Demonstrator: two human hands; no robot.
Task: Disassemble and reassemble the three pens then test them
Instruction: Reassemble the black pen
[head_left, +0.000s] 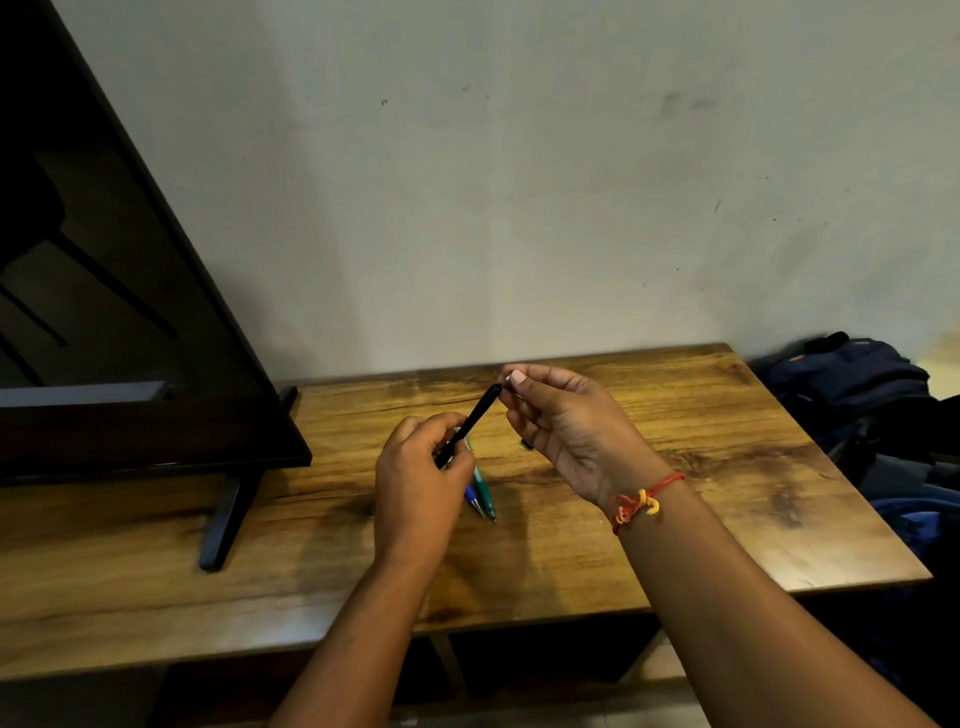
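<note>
Your left hand (415, 467) grips the black pen (470, 423) by its lower end, with the fingers and thumb curled round the barrel. The pen is held above the table (675, 493). Its long axis slants from near-left up to far-right.

The upper end of the pen stops just beside the fingertips (511, 379) of your right hand (561, 431). There the thumb and forefinger are drawn together and the other fingers are curled. I cannot tell whether they pinch a small part or nothing.

Judgement: the right hand is the nearer one to the pen's free end, so any pull or twist should run along the barrel's slant.

The blue pen (474, 500) and green pen (483, 493) lie side by side on the table. They are partly under the left hand, with their tips toward you. A small black piece (527, 444) shows on the table just left of the right palm, mostly hidden. It may be a pen part.

A bag (852, 384) sits off the table's far-right corner. It is the only container in view, and its contents are hidden.
</note>
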